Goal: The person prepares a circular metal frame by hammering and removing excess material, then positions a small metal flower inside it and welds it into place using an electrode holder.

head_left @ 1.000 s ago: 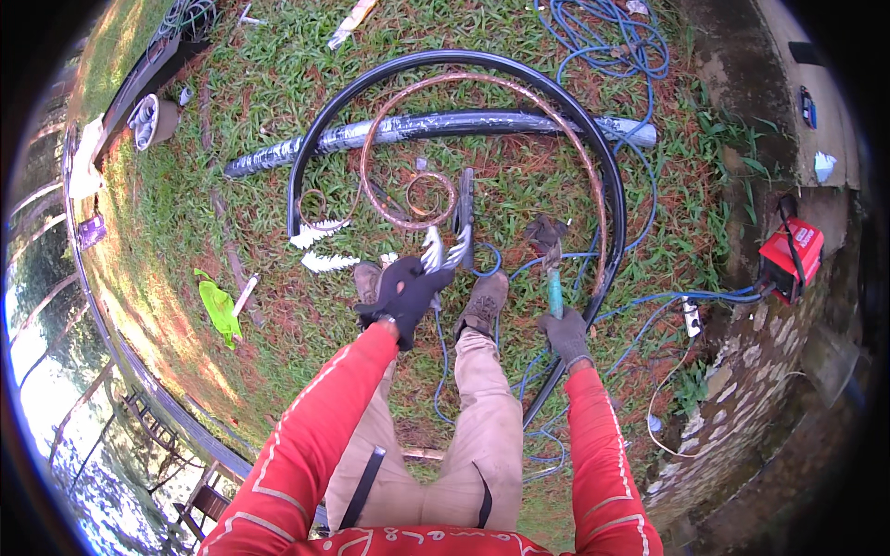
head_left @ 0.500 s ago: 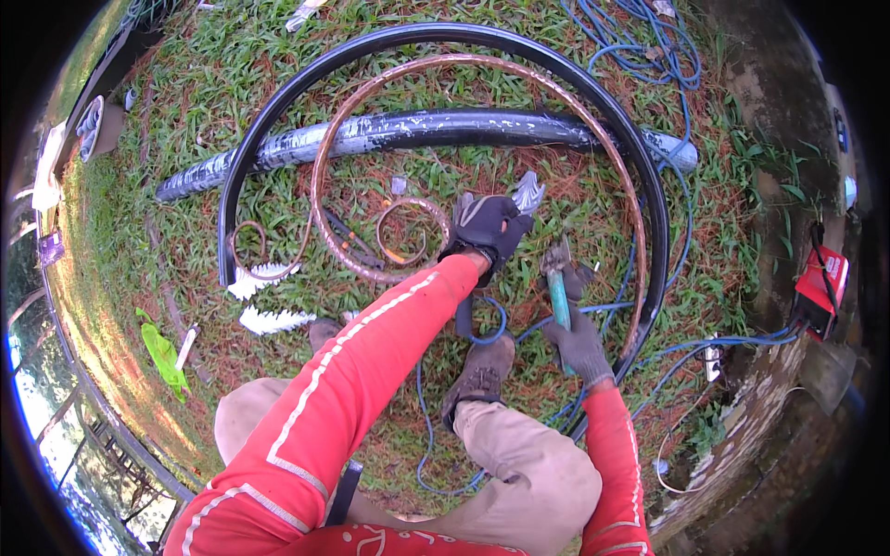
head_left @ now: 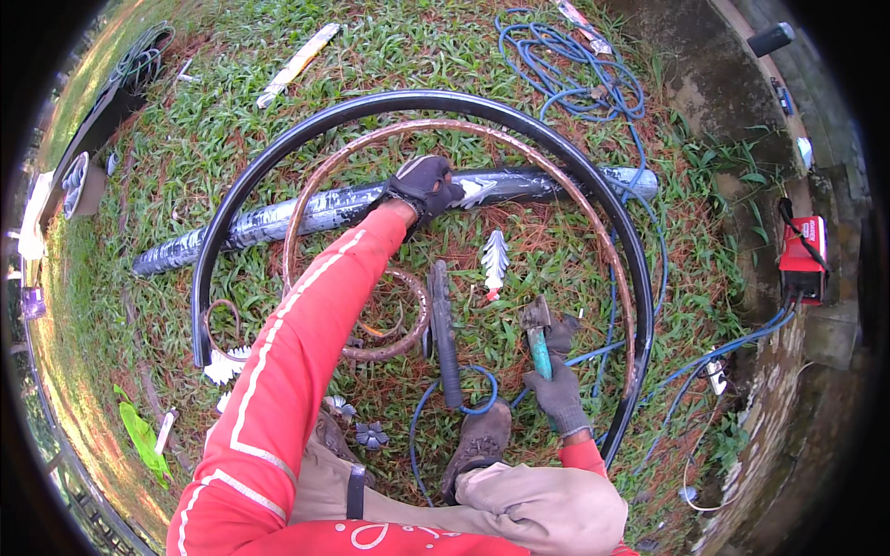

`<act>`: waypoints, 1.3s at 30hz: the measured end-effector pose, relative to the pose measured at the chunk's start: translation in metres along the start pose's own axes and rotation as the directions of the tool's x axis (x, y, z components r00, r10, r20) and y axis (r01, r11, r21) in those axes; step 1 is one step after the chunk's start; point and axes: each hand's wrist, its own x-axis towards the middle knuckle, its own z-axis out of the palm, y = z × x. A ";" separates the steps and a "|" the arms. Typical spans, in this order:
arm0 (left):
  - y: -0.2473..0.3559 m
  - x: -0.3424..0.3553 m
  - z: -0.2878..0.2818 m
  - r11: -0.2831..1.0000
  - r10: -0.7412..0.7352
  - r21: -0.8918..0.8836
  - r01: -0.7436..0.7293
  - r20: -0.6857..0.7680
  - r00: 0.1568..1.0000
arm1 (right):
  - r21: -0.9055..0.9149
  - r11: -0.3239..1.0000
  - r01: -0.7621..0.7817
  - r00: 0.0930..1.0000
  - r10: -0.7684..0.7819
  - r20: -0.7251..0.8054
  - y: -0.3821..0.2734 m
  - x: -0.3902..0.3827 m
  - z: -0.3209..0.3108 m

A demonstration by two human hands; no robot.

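- A green-handled tool is being gripped in the right hand, fingers closed.
- A silvery leaf is being held over the pole in the left hand, fingers curled.

Outdoor work area, grass as ground surface, concrete strip along right side, red boxy machine with attached cables, curved black bar laid on grass.

Pale pointed leaf over mottled pipe; teal-handled tool, metal head forward
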 end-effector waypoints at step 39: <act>-0.031 -0.023 -0.001 0.877 0.392 0.331 -0.348 -0.074 0.917 | -0.264 0.699 0.664 0.715 -0.698 -0.051 -0.204 0.132 0.010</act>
